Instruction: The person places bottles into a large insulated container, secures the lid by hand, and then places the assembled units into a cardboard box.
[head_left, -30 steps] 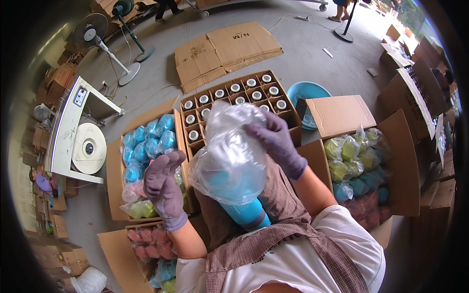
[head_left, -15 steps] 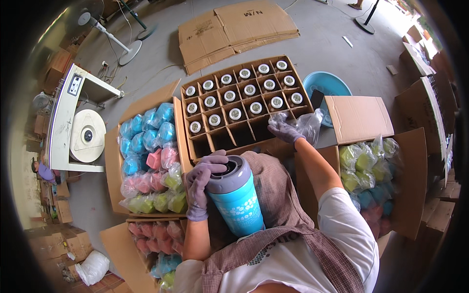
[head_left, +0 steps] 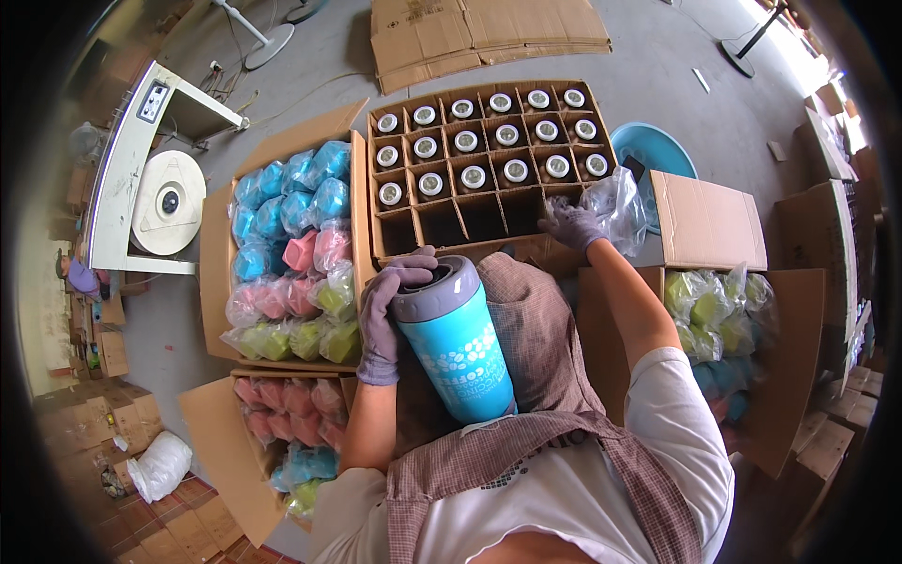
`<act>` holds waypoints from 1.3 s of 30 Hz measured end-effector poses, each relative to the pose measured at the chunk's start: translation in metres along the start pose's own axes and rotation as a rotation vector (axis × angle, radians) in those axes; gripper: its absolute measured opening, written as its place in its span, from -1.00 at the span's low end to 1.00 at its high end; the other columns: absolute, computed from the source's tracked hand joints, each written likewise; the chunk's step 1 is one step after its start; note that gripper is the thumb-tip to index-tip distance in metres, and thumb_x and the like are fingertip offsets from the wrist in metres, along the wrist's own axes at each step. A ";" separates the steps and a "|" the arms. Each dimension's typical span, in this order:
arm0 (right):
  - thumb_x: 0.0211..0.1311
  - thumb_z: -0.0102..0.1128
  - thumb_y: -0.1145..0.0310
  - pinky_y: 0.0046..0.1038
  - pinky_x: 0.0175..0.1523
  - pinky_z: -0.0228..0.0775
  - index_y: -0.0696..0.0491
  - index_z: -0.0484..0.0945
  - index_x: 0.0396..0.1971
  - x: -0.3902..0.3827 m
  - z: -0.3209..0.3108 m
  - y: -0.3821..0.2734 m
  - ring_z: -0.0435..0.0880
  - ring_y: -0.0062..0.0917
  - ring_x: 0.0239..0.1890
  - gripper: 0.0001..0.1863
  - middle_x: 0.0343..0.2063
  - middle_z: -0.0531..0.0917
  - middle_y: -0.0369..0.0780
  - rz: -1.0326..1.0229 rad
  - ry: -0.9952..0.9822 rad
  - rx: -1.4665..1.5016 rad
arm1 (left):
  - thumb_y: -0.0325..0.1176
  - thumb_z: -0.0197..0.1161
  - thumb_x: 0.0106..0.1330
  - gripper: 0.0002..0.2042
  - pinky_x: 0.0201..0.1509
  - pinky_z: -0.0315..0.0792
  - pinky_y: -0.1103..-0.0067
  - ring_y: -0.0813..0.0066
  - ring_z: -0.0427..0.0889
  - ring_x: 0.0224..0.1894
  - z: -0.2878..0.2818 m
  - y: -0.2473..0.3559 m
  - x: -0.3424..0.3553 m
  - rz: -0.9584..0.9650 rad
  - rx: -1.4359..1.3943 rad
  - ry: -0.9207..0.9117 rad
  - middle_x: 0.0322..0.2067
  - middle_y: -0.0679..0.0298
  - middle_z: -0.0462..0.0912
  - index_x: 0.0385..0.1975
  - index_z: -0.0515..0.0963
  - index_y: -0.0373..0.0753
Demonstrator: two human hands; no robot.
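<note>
My left hand (head_left: 395,303), in a purple glove, grips the grey top of a blue tumbler (head_left: 453,362) with a white printed pattern, which leans over my lap. Out to the right, my right hand (head_left: 573,223), also gloved, has loosely spread fingers at the near right part of a divided carton (head_left: 477,242) of bottles with white tops. A crumpled clear plastic bag (head_left: 615,211) lies just right of those fingers, touching or very near them.
Open boxes of bagged coloured items stand left (head_left: 214,282), lower left (head_left: 221,442) and right (head_left: 799,371). Also visible are a blue basin (head_left: 672,146), flattened cardboard (head_left: 489,38), a white machine (head_left: 117,216), fan stands (head_left: 268,47) and cables.
The clear bag has come off the tumbler and moved right with my right hand toward the carton's edge; that hand's fingers now look looser. My left hand has closed on the tumbler's top.
</note>
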State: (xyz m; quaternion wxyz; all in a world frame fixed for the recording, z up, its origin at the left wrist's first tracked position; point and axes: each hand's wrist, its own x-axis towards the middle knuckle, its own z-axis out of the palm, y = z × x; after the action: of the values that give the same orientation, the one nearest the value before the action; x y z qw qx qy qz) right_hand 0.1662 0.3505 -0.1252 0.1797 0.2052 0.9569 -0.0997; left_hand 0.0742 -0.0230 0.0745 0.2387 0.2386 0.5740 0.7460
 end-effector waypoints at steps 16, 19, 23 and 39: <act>0.27 0.26 -0.09 0.10 0.38 0.10 0.01 0.58 0.10 -0.206 -0.165 -0.246 0.48 -0.14 0.18 -0.44 0.08 0.56 -0.12 -0.758 0.635 0.590 | -0.15 -0.19 0.58 -0.55 0.27 0.42 0.44 0.35 0.61 0.07 -0.005 -0.004 -0.018 -0.002 0.183 -0.055 -0.01 0.17 0.66 0.07 0.56 -0.35; 0.43 0.14 0.04 -0.23 0.41 0.22 0.10 0.52 0.22 -0.196 -0.178 -0.207 0.50 -0.15 0.24 -0.46 0.12 0.58 -0.05 -0.767 0.260 1.067 | -0.23 -0.04 0.59 -0.66 0.21 0.42 0.32 0.08 0.61 0.06 0.014 0.028 -0.042 0.186 0.670 0.091 -0.02 0.01 0.64 0.12 0.55 -0.29; 0.49 0.09 0.14 -0.23 0.43 0.23 0.16 0.50 0.25 -0.172 -0.162 -0.174 0.45 -0.20 0.33 -0.50 0.19 0.55 -0.04 -0.747 0.178 1.115 | -0.35 0.20 0.46 -0.74 0.16 0.46 0.34 0.16 0.62 0.02 0.029 0.066 -0.036 0.331 0.749 0.065 -0.10 0.10 0.70 0.06 0.60 -0.29; 0.39 0.20 0.14 -0.12 0.40 0.23 0.10 0.46 0.29 -0.212 -0.202 -0.247 0.44 -0.13 0.30 -0.44 0.24 0.51 -0.03 -0.794 0.567 0.612 | -0.07 -0.06 0.62 -0.55 0.29 0.37 0.46 0.33 0.57 0.14 -0.008 -0.001 -0.011 -0.050 0.083 0.177 0.08 0.19 0.62 0.12 0.53 -0.36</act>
State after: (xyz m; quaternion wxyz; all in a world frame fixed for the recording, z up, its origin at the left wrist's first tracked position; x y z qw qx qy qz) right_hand 0.1791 0.1068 0.1700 -0.2025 -0.1082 0.8990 -0.3729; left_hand 0.0778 -0.0363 0.0704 0.1955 0.1673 0.6292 0.7335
